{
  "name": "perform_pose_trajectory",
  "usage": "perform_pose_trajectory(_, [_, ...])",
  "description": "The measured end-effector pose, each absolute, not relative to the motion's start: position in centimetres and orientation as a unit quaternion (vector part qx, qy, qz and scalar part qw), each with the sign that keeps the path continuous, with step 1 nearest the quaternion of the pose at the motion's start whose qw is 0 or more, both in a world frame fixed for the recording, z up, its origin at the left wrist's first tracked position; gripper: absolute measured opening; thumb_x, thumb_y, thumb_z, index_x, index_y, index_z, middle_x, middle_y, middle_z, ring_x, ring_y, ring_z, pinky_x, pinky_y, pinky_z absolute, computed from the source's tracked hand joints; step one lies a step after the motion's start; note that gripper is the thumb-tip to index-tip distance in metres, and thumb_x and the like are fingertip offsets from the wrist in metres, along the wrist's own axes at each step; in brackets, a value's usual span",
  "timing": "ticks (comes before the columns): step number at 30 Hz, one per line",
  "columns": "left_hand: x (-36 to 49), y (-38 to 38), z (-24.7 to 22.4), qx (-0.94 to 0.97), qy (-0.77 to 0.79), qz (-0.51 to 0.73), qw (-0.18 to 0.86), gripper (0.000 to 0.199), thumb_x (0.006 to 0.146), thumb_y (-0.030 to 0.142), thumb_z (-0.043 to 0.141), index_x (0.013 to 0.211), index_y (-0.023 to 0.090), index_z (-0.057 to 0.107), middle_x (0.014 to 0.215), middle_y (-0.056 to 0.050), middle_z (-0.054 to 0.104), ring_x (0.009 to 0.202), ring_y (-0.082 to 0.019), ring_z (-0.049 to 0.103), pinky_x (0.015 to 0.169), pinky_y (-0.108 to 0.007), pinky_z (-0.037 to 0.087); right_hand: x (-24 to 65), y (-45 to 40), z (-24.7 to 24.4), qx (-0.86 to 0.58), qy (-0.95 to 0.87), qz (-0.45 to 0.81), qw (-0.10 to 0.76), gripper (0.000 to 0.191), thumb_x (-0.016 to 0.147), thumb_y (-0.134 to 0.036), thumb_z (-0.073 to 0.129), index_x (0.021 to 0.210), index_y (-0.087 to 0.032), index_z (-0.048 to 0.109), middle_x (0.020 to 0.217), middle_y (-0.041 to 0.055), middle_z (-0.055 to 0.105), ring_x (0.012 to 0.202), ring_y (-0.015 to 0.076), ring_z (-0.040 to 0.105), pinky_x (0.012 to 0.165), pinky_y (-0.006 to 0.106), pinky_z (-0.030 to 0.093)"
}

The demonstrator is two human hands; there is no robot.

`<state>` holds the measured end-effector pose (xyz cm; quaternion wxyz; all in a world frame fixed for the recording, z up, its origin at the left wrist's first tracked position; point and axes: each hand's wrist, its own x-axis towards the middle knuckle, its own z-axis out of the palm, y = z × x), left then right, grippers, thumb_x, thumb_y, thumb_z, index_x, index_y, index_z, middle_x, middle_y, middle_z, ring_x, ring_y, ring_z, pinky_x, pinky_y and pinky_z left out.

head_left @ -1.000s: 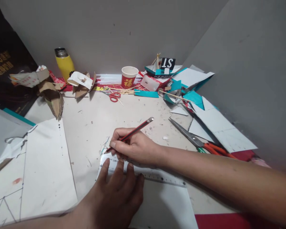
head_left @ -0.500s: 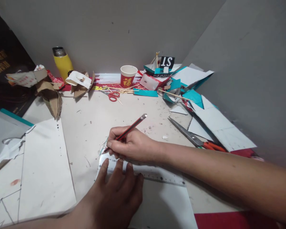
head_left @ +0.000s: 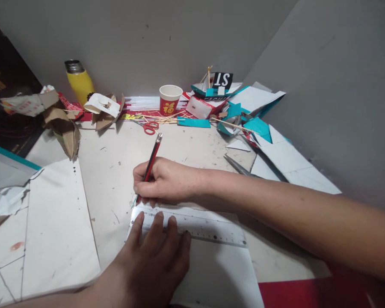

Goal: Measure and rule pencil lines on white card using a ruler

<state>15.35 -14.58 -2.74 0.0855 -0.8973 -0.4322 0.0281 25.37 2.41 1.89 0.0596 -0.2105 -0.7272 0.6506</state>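
Head view, ruler at the centre of the dial, twelve away from me. Compared with half a second earlier, my right hand (head_left: 157,179) has swung the pencil (head_left: 151,160) from a slant towards one o'clock to a steeper stance, and my right forearm (head_left: 259,201) now covers the handles of the large scissors (head_left: 237,164) at two o'clock. My left hand (head_left: 150,256), at eight o'clock, keeps its place, fingers spread and pressing the ruler (head_left: 205,226) onto a white sheet (head_left: 218,265). My hands are near each other but apart, the right one pinched around the pencil. I judge that the marking is now centred on the ruler's ten o'clock end, with the straightedge held steady; whether the tip touches paper is too small to tell.

Edges: the white sheet's side edge runs down at four o'clock, beside a red surface (head_left: 291,293); a lined sheet (head_left: 57,231) has its border at nine. Open room: scrap-flecked tabletop (head_left: 189,147) stretches from ten to one o'clock, bounded by small scissors (head_left: 150,127) at eleven and a paper cup (head_left: 168,105) just short of twelve. Towards two, the bare blades narrow the room.
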Motion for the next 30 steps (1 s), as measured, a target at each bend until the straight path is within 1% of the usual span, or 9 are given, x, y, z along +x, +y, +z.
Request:
perform_pose_trajectory(4, [15.3, -14.6, -2.7, -0.899, -0.431, 0.034, 0.074, 0.089, 0.077, 0.077, 0.048, 0.147, 0.024, 0.037, 0.138, -0.011, 0.056, 0.133, -0.040, 0.034, 0.105, -0.063, 0.023, 25.6, 2.6, 2.1, -0.193, -0.749, 0.632, 0.047, 0.016, 0.077, -0.007, 0.050, 0.065, -0.018, 0.048, 0.056, -0.0062, 0.053, 0.049, 0.0070, 0.048, 0.045, 0.018, 0.038])
perform_pose_trajectory(7, [15.0, -14.5, -3.0, -0.902, -0.424, 0.022, 0.083, 0.089, 0.077, 0.077, 0.049, 0.147, 0.023, 0.037, 0.139, -0.011, 0.056, 0.132, -0.040, 0.034, 0.104, -0.062, 0.024, 25.8, 2.6, 2.2, -0.187, -0.770, 0.609, 0.046, 0.014, 0.076, -0.008, 0.051, 0.066, -0.018, 0.048, 0.056, -0.0063, 0.052, 0.050, 0.0074, 0.048, 0.045, 0.018, 0.037])
perform_pose_trajectory(12, [14.4, -14.2, -3.6, -0.910, -0.400, -0.030, 0.109, 0.082, 0.082, 0.075, 0.038, 0.144, 0.022, 0.041, 0.140, -0.012, 0.054, 0.128, -0.039, 0.037, 0.104, -0.059, 0.022, 26.0, 2.5, 2.8, -0.183, -0.793, 0.580, 0.034, 0.016, 0.077, -0.007, 0.050, 0.065, -0.018, 0.047, 0.056, -0.0066, 0.049, 0.055, 0.0085, 0.049, 0.050, 0.019, 0.037])
perform_pose_trajectory(17, [14.7, -14.0, -3.5, -0.901, -0.416, -0.053, 0.107, 0.074, 0.086, 0.074, 0.030, 0.139, 0.025, 0.048, 0.135, -0.009, 0.059, 0.126, -0.037, 0.041, 0.104, -0.055, 0.021, 26.3, 2.2, 3.8, -0.183, -0.855, 0.485, 0.037, 0.022, 0.076, -0.003, 0.052, 0.061, -0.018, 0.044, 0.058, -0.0073, 0.042, 0.057, 0.0079, 0.038, 0.051, 0.021, 0.032])
perform_pose_trajectory(20, [15.0, -14.0, -3.2, -0.894, -0.436, -0.047, 0.093, 0.074, 0.083, 0.077, 0.034, 0.136, 0.028, 0.050, 0.132, -0.007, 0.061, 0.127, -0.035, 0.041, 0.106, -0.053, 0.020, 26.6, 1.9, 4.1, -0.186, -0.863, 0.470, 0.025, 0.023, 0.077, -0.004, 0.051, 0.062, -0.019, 0.043, 0.059, -0.0071, 0.042, 0.056, 0.0082, 0.037, 0.051, 0.022, 0.032])
perform_pose_trajectory(22, [15.1, -14.1, -2.9, -0.895, -0.436, -0.047, 0.084, 0.076, 0.081, 0.079, 0.038, 0.136, 0.029, 0.051, 0.132, -0.007, 0.062, 0.127, -0.034, 0.042, 0.107, -0.052, 0.019, 26.9, 1.8, 4.2, -0.181, -0.866, 0.466, 0.018, 0.023, 0.078, -0.005, 0.051, 0.063, -0.019, 0.042, 0.059, -0.0069, 0.042, 0.056, 0.0085, 0.037, 0.051, 0.022, 0.032])
perform_pose_trajectory(25, [15.1, -14.1, -2.7, -0.893, -0.442, -0.045, 0.071, 0.076, 0.080, 0.079, 0.039, 0.136, 0.029, 0.051, 0.132, -0.007, 0.062, 0.127, -0.034, 0.044, 0.108, -0.052, 0.019, 27.2, 1.7, 4.4, -0.171, -0.871, 0.460, 0.009, 0.023, 0.079, -0.004, 0.051, 0.064, -0.019, 0.042, 0.059, -0.0067, 0.042, 0.056, 0.0083, 0.037, 0.051, 0.022, 0.032])
perform_pose_trajectory(28, [15.1, -14.2, -2.8, -0.889, -0.453, -0.038, 0.053, 0.075, 0.080, 0.077, 0.043, 0.137, 0.029, 0.050, 0.132, -0.008, 0.062, 0.129, -0.034, 0.043, 0.109, -0.052, 0.021, 27.4, 1.6, 4.8, -0.165, -0.880, 0.446, -0.001, 0.024, 0.079, -0.003, 0.051, 0.064, -0.019, 0.042, 0.060, -0.0065, 0.043, 0.056, 0.0078, 0.037, 0.052, 0.022, 0.030])
perform_pose_trajectory(30, [15.0, -14.2, -2.8, -0.891, -0.451, -0.041, 0.043, 0.075, 0.081, 0.077, 0.043, 0.137, 0.029, 0.051, 0.131, -0.008, 0.062, 0.129, -0.034, 0.044, 0.108, -0.053, 0.024, 27.5, 1.6, 5.0, -0.164, -0.886, 0.434, -0.008, 0.025, 0.080, -0.002, 0.051, 0.063, -0.019, 0.041, 0.061, -0.0063, 0.043, 0.056, 0.0079, 0.037, 0.052, 0.023, 0.030])
